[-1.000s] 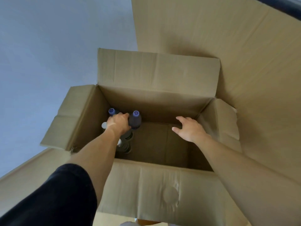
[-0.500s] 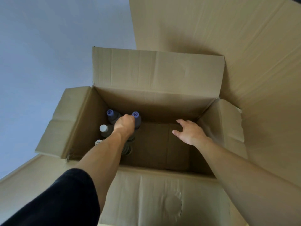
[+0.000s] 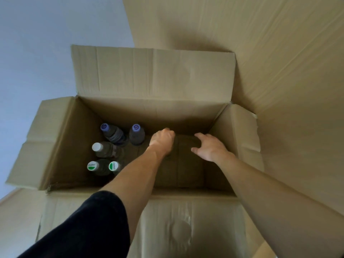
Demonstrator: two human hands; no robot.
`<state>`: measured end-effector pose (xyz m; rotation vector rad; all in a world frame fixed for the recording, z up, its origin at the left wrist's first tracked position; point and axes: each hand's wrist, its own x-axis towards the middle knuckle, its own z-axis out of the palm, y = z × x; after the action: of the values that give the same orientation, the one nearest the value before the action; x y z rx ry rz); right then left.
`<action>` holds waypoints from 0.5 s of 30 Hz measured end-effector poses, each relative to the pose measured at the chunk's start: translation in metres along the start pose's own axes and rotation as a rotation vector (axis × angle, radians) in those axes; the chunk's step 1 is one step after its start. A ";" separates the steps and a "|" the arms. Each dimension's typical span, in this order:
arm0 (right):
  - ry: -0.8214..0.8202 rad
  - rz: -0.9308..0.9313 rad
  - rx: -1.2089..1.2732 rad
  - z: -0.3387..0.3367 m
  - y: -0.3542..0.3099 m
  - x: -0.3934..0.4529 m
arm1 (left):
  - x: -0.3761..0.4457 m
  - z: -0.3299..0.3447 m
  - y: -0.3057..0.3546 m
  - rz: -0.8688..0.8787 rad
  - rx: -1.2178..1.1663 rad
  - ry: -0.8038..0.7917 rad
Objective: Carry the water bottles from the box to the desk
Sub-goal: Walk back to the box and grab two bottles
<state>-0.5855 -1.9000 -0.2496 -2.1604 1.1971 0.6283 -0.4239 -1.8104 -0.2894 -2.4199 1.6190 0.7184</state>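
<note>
A pale grey-blue floor (image 3: 37, 53) fills the left of your view; flattened brown cardboard (image 3: 279, 71) covers the right. Between them stands the open cardboard box (image 3: 152, 75), its flaps folded outward. The water bottles stand upright in its left part. Nearest the left wall, front to back: a bottle with a green-and-white cap (image 3: 92, 166) bearing writing too small to read, a white-capped bottle (image 3: 97, 147), and a purple-capped bottle (image 3: 104, 127) with a white swirl mark. Just right of these stand a second green-and-white cap (image 3: 113, 166), partly hidden by your forearm, and a second purple-capped bottle (image 3: 136, 128). Your left hand (image 3: 161, 141) reaches into the box just right of that bottle, fingers curled downward; whether they hold anything you cannot tell. Your right hand (image 3: 208, 148) hangs over the box floor, its fingers (image 3: 200, 135) spread and gently bent, holding nothing.
</note>
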 end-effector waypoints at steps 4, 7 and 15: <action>-0.020 -0.008 0.024 0.005 -0.002 0.004 | -0.007 -0.007 -0.021 -0.026 -0.040 -0.030; -0.029 -0.019 0.022 0.012 -0.009 0.007 | -0.021 -0.017 -0.042 -0.036 -0.051 -0.064; -0.078 -0.031 0.011 0.029 -0.029 0.020 | -0.079 -0.020 -0.101 -0.194 0.283 -0.427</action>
<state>-0.5539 -1.8800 -0.2756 -2.1212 1.1212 0.6842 -0.3507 -1.7107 -0.2500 -2.0163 1.2096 0.8357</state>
